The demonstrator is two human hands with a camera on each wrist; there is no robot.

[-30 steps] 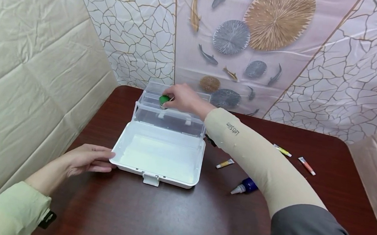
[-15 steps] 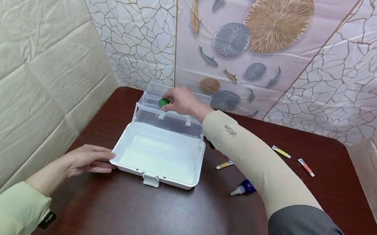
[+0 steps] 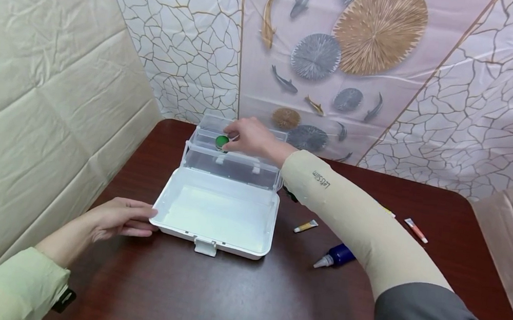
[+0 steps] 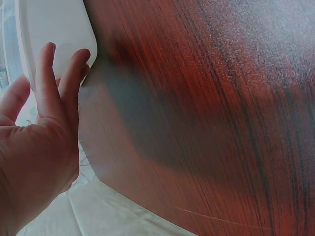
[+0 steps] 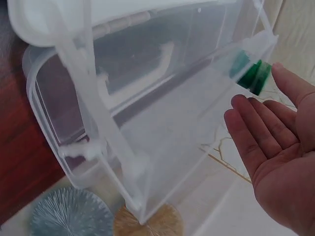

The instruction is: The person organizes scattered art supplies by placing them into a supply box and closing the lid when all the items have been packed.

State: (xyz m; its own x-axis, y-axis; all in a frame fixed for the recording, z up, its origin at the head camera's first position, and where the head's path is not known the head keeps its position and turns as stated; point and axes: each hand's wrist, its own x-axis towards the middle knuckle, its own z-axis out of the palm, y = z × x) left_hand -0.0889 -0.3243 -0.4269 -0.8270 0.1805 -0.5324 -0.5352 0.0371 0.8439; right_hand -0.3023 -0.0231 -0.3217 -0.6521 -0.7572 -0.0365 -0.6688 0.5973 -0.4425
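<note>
A white storage box (image 3: 219, 213) with clear fold-out trays (image 3: 232, 168) stands unfolded on the dark table. My left hand (image 3: 126, 217) rests at its near left corner, fingertips against the rim and outer wall. In the left wrist view, the fingers of this hand (image 4: 42, 113) are extended and spread beside the white wall. A small round green container (image 3: 222, 142) sits in the left part of the upper clear tray. My right hand (image 3: 251, 136) is right beside it. The right wrist view shows the thumb and straight fingers apart, close to the green container (image 5: 256, 76).
Right of the box lie a yellow-orange paint tube (image 3: 306, 226) and a dark blue bottle (image 3: 339, 255) with a pointed nozzle. Farther right is a red-orange tube (image 3: 415, 230); a yellow tube (image 3: 389, 212) is partly behind the right sleeve. Patterned cloth (image 3: 193, 46) hangs behind the table.
My right hand has lowered the green container into the upper tray, and its fingers have come away from it. My left hand has stayed at the box's corner.
</note>
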